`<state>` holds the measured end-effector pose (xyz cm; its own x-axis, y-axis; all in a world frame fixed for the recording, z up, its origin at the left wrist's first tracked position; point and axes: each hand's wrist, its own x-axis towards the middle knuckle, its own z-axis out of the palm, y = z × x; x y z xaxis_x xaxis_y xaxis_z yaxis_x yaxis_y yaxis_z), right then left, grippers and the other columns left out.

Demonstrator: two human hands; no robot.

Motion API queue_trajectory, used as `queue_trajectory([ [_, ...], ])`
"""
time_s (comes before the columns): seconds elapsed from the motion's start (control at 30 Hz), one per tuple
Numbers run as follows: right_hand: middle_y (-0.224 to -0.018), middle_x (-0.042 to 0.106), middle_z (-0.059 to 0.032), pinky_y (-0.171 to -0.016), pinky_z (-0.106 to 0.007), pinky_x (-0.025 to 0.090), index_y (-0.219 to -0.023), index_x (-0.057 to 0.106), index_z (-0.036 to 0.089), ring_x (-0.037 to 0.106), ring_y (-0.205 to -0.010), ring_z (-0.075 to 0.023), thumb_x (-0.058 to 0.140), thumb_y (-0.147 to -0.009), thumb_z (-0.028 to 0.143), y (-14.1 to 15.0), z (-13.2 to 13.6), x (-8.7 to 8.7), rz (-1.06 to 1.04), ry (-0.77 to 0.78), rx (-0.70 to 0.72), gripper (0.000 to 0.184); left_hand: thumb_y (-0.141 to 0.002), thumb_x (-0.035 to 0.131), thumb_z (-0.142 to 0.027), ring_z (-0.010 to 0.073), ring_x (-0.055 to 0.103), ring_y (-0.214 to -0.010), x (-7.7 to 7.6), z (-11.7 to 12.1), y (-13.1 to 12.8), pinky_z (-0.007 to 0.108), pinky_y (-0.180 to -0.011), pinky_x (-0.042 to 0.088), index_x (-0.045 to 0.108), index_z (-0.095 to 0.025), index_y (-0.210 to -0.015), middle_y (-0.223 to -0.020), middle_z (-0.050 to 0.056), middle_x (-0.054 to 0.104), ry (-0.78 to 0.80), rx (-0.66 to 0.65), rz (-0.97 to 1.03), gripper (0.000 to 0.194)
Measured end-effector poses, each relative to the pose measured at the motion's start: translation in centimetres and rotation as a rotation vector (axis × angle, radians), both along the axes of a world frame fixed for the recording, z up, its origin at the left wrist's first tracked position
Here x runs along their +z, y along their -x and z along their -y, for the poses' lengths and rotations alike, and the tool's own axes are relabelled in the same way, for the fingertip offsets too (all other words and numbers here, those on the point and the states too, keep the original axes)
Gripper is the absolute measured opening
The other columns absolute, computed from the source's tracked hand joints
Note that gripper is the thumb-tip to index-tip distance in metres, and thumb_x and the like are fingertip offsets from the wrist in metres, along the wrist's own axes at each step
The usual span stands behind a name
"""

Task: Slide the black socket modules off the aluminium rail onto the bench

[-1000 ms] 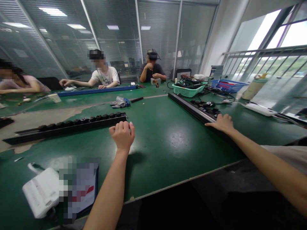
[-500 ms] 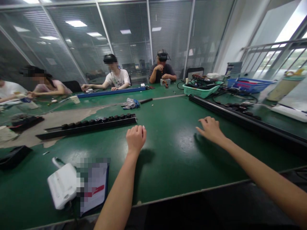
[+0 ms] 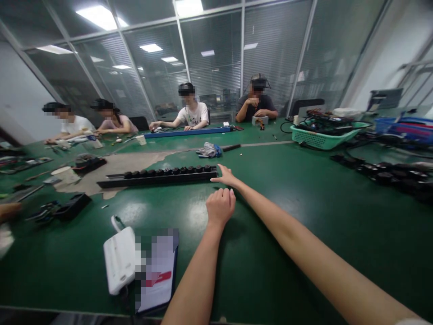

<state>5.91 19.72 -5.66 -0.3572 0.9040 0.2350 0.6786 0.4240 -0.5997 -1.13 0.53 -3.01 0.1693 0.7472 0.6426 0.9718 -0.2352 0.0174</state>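
My right hand reaches across to the near right end of a black rail, thumb and fingers apart on either side of that end. I cannot tell whether it touches the rail. Several round black pieces sit in a row along the rail's back side. My left hand rests over the green table just in front of my right hand, its fingers curled into a loose fist. Nothing shows sticking out of it.
A white device and a phone-like slab lie at the front left. Gloves lie farther back. A green basket of cables and black parts stand at the right. Several people sit across the table.
My right hand has moved left, from bare table to the rail's end. The view has turned left. The long black bar at the right is no longer in view. My left hand stays curled.
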Motion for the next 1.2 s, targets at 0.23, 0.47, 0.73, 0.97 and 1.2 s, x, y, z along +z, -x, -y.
queue_trajectory([
  [0.23, -0.149, 0.038, -0.0148, -0.107, -0.046, 0.033, -0.146, 0.034, 0.026, 0.035, -0.134, -0.0343, 0.069, -0.08, 0.059, 3.3, -1.9, -0.2, -0.03, 0.095, -0.067, 0.082, -0.104, 0.032, -0.032, 0.0241, 0.061, -0.073, -0.4, 0.0, -0.3, 0.039, -0.063, 0.034, 0.065, -0.019, -0.084, -0.076, 0.011, 0.066, 0.032, -0.013, -0.003, 0.04],
  [0.47, -0.126, 0.046, -0.0101, -0.103, -0.044, 0.038, -0.129, 0.052, 0.023, 0.051, -0.116, -0.0288, 0.078, -0.072, 0.052, 0.0, 2.0, 0.7, -0.002, 0.096, -0.052, 0.069, -0.103, 0.037, -0.03, 0.0222, 0.062, -0.075, -0.5, 0.3, 0.0, 0.036, -0.065, 0.034, 0.065, -0.018, -0.085, -0.077, 0.009, 0.067, 0.0, 0.016, -0.002, 0.036],
  [0.73, -0.107, 0.045, -0.0055, -0.1, -0.044, 0.045, -0.124, 0.057, 0.023, 0.053, -0.107, -0.0266, 0.081, -0.067, 0.052, -11.4, 11.9, 0.0, -0.024, 0.063, 0.03, 0.068, -0.104, 0.036, -0.03, 0.0211, 0.06, -0.077, 0.0, 0.7, 0.0, 0.036, -0.069, 0.034, 0.063, -0.019, -0.081, -0.079, 0.008, 0.066, -0.098, -0.037, -0.038, 0.037],
  [0.97, -0.109, 0.044, -0.006, -0.089, -0.044, 0.051, -0.125, 0.057, 0.024, 0.055, -0.096, -0.0241, 0.079, -0.065, 0.062, -21.7, 20.5, 1.2, -0.046, 0.161, -0.031, 0.075, -0.102, 0.039, -0.033, 0.0253, 0.057, -0.086, 1.3, 1.3, 0.1, 0.039, -0.076, 0.034, 0.061, -0.02, -0.082, -0.084, 0.01, 0.063, -0.174, -0.077, -0.051, 0.032],
  [1.2, -0.111, 0.05, -0.0062, -0.079, -0.041, 0.054, -0.133, 0.055, 0.029, 0.058, -0.089, -0.0225, 0.076, -0.069, 0.061, -29.5, 22.1, 2.4, 0.026, 0.229, 0.024, 0.074, -0.102, 0.039, -0.036, 0.0276, 0.056, -0.108, 1.5, 0.9, 0.4, 0.042, -0.097, 0.036, 0.064, -0.02, -0.103, -0.11, 0.012, 0.067, -0.168, -0.069, 0.037, 0.03],
])
